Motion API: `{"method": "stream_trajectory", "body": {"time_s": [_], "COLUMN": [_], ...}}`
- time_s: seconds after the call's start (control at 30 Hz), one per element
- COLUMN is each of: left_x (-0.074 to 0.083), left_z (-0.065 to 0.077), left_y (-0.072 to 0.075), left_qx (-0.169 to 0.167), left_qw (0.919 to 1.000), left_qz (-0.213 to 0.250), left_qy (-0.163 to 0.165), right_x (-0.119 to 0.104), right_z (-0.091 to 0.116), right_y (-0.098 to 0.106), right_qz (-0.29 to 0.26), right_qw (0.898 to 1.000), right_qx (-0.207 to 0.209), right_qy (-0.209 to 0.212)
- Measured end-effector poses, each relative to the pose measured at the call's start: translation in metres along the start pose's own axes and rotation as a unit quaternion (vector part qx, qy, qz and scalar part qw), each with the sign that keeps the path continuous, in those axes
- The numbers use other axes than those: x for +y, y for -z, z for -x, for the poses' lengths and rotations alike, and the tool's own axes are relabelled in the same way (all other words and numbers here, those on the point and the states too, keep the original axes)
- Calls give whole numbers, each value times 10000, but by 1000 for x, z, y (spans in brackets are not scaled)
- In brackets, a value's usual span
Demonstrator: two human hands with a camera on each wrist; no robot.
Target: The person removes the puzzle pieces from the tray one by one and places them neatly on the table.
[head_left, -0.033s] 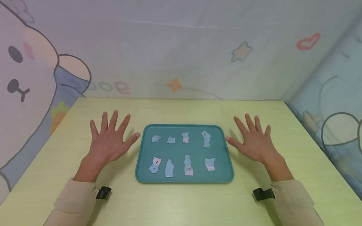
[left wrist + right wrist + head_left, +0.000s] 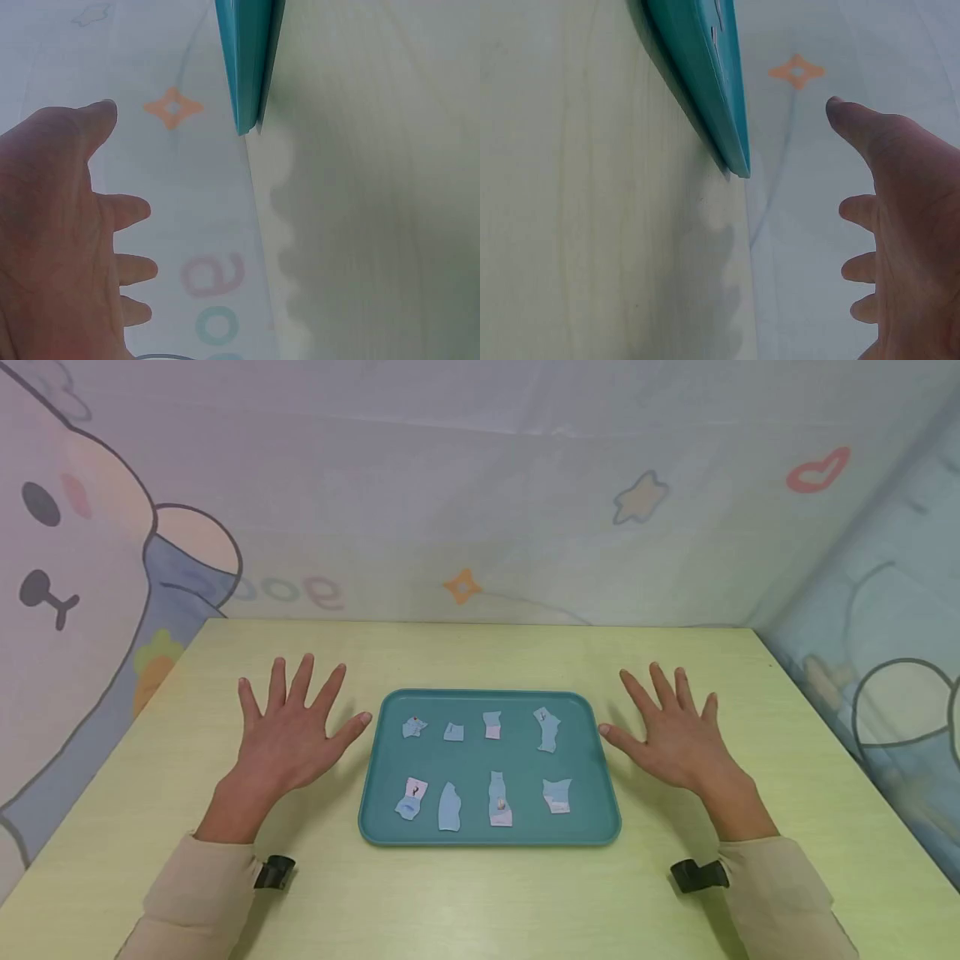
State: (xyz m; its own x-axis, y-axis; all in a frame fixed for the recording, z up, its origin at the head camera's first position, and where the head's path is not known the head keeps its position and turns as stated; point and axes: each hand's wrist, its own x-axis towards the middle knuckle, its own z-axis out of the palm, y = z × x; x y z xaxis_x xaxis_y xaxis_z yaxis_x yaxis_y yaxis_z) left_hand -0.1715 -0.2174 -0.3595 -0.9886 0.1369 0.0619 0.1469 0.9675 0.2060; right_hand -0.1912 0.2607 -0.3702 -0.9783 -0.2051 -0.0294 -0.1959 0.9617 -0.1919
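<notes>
A teal tray [image 2: 487, 760] lies on the table with several torn paper pieces in two rows. The pieces are pale blue, some with pinkish-white parts, such as the long scrap [image 2: 498, 793] in the near row and the crooked scrap [image 2: 547, 731] at the far right. Left of the tray, my left hand [image 2: 288, 743] is held palm down with fingers spread, its thumb close to the rim. My right hand [image 2: 678, 739] mirrors it on the other side, thumb tip near the right rim. Neither holds anything. Both wrist views show the tray's edge [image 2: 251, 67] beside the bare hands.
The light wooden table [image 2: 480, 902] extends around the tray. A printed cloth [image 2: 480, 485] with a bear, stars and a heart hangs behind and along the sides. Dark clips [image 2: 276, 872] sit at both sleeve cuffs. Hand shadows fall on the tabletop.
</notes>
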Motion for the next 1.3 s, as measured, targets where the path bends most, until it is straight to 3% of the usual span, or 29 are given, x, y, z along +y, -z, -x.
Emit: {"method": "stream_trajectory", "body": {"time_s": [0.13, 0.33, 0.53, 0.63, 0.83, 1.3], "left_x": [1, 2, 7, 12, 17, 23], "left_z": [0, 0, 0, -1, -4, -5], "left_y": [0, 0, -1, -1, -6, -16], "left_qx": [-8, -97, -266, -583, -1338, -1771], "left_qw": [10000, 9999, 9995, 9978, 9870, 9777], "left_qz": [3, 37, 21, 279, 885, 1124], "left_qy": [-14, -74, -160, -125, 31, 128], "right_x": [-1, -8, -27, -37, -48, -55], "right_z": [0, 5, 10, 11, 10, 10], "right_y": [1, 2, -1, -5, -15, -23], "right_qz": [-84, -678, -1504, -1689, -1597, -1282], "right_qw": [9999, 9967, 9828, 9753, 9689, 9725], "right_qx": [-51, -24, -307, -492, -851, -1091], "right_qy": [53, 446, 1027, 1332, 1686, 1611]}}
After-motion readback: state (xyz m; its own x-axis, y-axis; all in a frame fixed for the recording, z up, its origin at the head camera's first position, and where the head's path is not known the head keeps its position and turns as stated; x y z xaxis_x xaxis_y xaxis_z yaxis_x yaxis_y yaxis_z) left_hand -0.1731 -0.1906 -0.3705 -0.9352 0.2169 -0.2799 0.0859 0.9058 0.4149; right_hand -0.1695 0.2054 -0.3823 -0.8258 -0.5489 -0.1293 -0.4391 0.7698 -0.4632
